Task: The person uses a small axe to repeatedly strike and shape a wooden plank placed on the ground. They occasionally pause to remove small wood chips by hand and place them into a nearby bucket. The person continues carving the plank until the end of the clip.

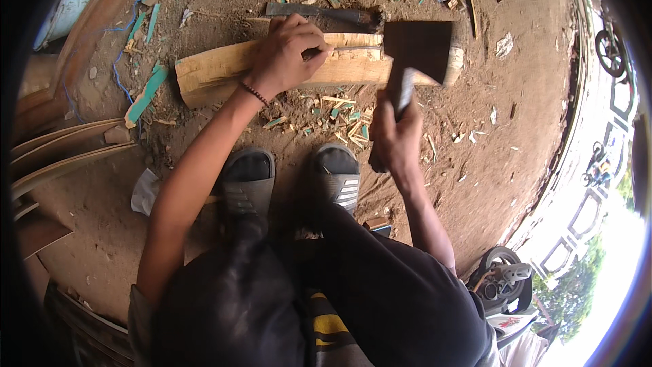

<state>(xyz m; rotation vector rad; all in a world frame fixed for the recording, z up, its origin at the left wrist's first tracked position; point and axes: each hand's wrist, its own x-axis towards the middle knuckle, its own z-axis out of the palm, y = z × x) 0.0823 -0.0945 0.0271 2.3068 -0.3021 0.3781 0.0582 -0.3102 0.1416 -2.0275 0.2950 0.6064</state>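
Note:
A split length of pale wood (pixel 360 75) lies crosswise on the dirt in front of my feet. My left hand (pixel 292 51) is closed on top of it, left of its middle, around something the fingers mostly hide. A thin grey line or strip runs along the wood's upper face to the right of that hand. My right hand (pixel 397 129) grips the handle of a hatchet (pixel 418 47). The broad dark hatchet head is over the wood's right part; whether it touches the wood I cannot tell.
Beyond the wood lies a long, flat, dark bar (pixel 312 11). Wood chips (pixel 350 122) litter the dirt before my sandals (pixel 248 177). Curved boards (pixel 68 146) and a green-painted scrap (pixel 146 95) lie at left, near blue string. Motorbikes (pixel 502 278) stand at right.

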